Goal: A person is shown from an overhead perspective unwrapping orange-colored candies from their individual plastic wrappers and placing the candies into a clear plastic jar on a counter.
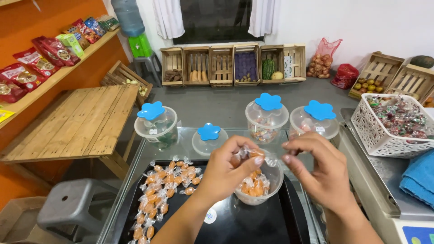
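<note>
My left hand (226, 174) pinches an orange candy in a clear wrapper (247, 155) over a small clear plastic jar (262, 185) half full of the same candies. My right hand (318, 169) holds the wrapper's other twisted end (272, 159), fingers pinched together. The jar stands on a black tray (244, 221) on a glass counter. Many more wrapped orange candies (160, 194) lie spread on the tray's left side.
Four clear jars with blue flower-shaped lids (156, 124) (209, 138) (266, 115) (315, 121) stand behind the tray. A white basket of wrapped sweets (393, 122) and a blue cloth (420, 176) sit at right. A grey stool (74, 205) and wooden table (77, 122) are at left.
</note>
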